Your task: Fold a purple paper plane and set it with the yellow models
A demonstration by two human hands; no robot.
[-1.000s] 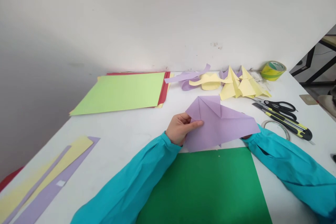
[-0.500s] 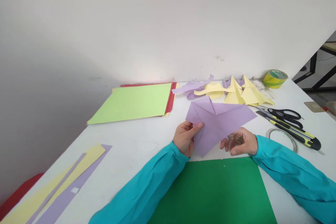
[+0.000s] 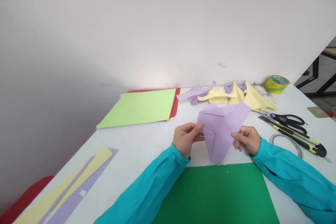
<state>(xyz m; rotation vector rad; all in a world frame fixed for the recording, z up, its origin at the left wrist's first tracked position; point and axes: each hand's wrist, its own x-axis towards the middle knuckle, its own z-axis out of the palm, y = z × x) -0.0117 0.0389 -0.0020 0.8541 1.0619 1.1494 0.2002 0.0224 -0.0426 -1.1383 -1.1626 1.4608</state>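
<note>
A folded sheet of purple paper (image 3: 223,129) is held up above the table, its creased flaps facing me and one point hanging down. My left hand (image 3: 187,137) pinches its left edge, thumb in front and fingers behind. At the right edge, my right hand (image 3: 246,140) also grips the paper between thumb and fingers. Below the paper's lower tip lies a green sheet (image 3: 217,192), partly covered by my left sleeve.
A stack topped by light green paper (image 3: 144,106) lies at the back left. Purple and yellow strips (image 3: 78,182) are at the left. Folded yellow pieces (image 3: 246,96), tape (image 3: 277,84), scissors (image 3: 290,120), a utility knife (image 3: 296,136) and a thin tape roll (image 3: 286,140) lie rightward.
My right hand has closed on the purple paper's right edge, where before it was apart with fingers loosely curled. The paper has turned and moved slightly right. The view has shifted a little.
</note>
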